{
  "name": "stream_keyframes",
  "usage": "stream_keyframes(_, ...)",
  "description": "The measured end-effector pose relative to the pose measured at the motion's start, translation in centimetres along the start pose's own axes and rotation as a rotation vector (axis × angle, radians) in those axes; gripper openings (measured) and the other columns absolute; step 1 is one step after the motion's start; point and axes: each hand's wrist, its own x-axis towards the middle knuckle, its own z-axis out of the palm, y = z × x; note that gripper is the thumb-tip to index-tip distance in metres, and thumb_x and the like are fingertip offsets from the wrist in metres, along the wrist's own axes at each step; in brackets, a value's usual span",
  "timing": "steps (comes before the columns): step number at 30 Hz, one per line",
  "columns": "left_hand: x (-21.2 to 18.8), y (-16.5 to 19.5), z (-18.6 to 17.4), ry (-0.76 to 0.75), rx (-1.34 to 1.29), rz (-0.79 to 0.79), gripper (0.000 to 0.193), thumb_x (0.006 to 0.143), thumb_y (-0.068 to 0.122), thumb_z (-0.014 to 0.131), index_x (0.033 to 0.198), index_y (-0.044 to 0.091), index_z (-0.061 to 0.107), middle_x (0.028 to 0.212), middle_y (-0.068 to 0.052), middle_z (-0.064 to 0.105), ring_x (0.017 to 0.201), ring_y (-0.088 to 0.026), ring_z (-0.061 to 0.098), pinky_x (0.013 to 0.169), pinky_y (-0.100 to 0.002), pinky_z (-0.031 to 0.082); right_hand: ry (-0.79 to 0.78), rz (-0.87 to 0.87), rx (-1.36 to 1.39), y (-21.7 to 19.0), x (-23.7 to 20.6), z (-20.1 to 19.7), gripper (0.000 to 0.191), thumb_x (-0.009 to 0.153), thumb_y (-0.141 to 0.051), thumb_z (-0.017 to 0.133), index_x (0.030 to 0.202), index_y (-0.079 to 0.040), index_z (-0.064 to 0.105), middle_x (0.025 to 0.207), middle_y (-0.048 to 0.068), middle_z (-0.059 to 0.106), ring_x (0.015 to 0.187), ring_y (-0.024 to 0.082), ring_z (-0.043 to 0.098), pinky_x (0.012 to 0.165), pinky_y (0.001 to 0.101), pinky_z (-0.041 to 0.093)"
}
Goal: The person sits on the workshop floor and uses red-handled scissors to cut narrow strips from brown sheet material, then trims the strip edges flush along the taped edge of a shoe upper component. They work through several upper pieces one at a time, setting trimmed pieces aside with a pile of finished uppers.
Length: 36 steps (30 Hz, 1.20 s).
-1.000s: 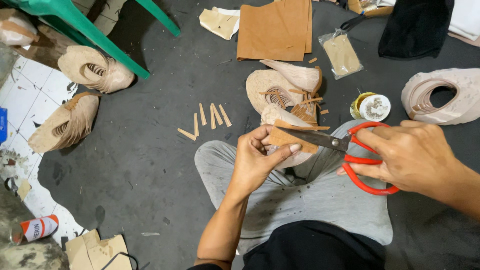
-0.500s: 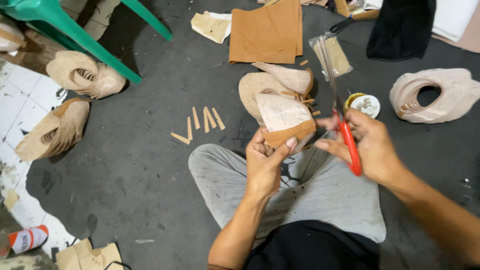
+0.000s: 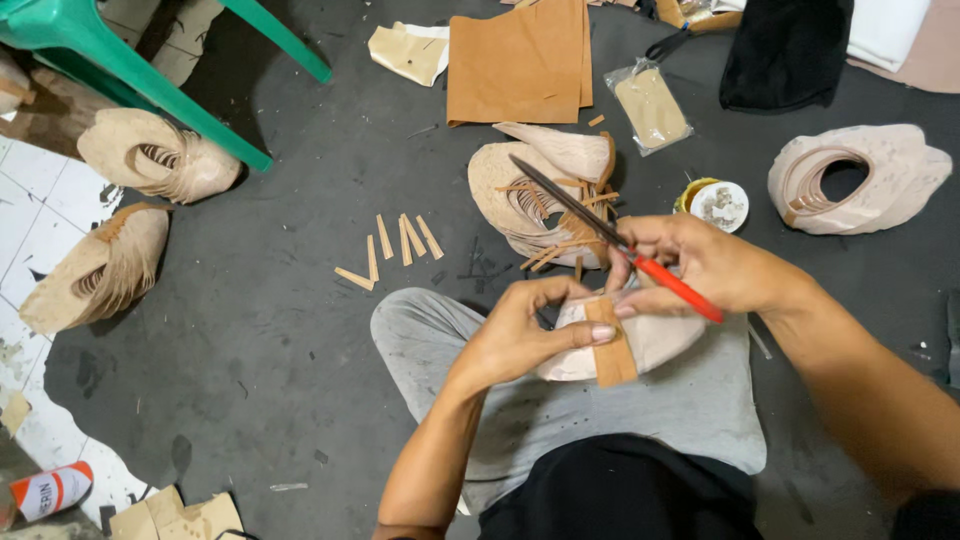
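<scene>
Scissors' handles (image 3: pixel 668 282) mostly buried in right hand's (image 3: pixel 715 268) grip. Pale shoe upper (image 3: pixel 655 345) half covered by left hand (image 3: pixel 520 335). Green chair (image 3: pixel 120 60) cropped at top; tin's (image 3: pixel 715 203) contents unclear, possibly glue.

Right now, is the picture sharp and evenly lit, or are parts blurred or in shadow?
Head view: mostly sharp; the scissors in the right hand and the brown strip under the left hand read clearly. Light is soft and even, without glare; dark shadow lies under the green chair. Edges bend slightly from the wide lens.

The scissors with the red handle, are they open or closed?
Closed: the scissors show one thin dark blade line pointing up-left, no gap between blades, with the red handle in the right hand.
</scene>
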Motion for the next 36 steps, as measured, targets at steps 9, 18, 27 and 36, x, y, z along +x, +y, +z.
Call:
stream_keyframes(9,1.8,-6.1,0.2,0.476,-0.685,-0.164,0.020,0.092,0.005,0.073,0.109,0.004,0.063,0.100,-0.006,0.075,0.089,-0.008,0.069,0.083,-0.023,0.056,0.439,0.026,-0.155,4.0,-4.5,0.2,0.027,0.088,-0.014,0.073,0.107,-0.002,0.057,0.072,0.006,0.063,0.087,0.011,0.076,0.083,0.0291,0.063)
stream_keyframes(18,0.3,-3.3,-0.8,0.435,-0.627,-0.012,0.023,0.094,-0.003,0.072,0.116,-0.003,0.063,0.106,-0.006,0.073,0.095,-0.009,0.069,0.089,-0.027,0.056,0.235,0.371,-1.003,1.6,-6.7,0.3,0.078,0.061,-0.065,0.087,0.109,-0.010,0.060,0.065,0.012,0.064,0.061,0.033,0.066,0.055,0.0423,0.049)
stream_keyframes(27,-0.4,-1.2,-0.8,0.311,-0.670,0.044,0.026,0.094,-0.004,0.072,0.118,-0.001,0.062,0.110,-0.008,0.073,0.099,-0.011,0.070,0.092,-0.028,0.057,0.342,0.056,-1.328,-0.9,-6.9,-0.7,0.083,0.059,-0.076,0.076,0.109,-0.011,0.070,0.092,0.004,0.070,0.076,0.024,0.070,0.058,0.0386,0.052)
stream_keyframes(36,-0.4,-0.3,-0.2,0.318,-0.550,0.039,0.021,0.095,-0.005,0.072,0.115,-0.003,0.063,0.107,-0.009,0.074,0.096,-0.012,0.071,0.089,-0.028,0.060,0.248,0.074,-1.361,-1.3,-6.2,-0.5,0.073,0.058,-0.069,0.079,0.107,-0.014,0.071,0.095,0.005,0.075,0.073,0.024,0.072,0.063,0.0367,0.053)
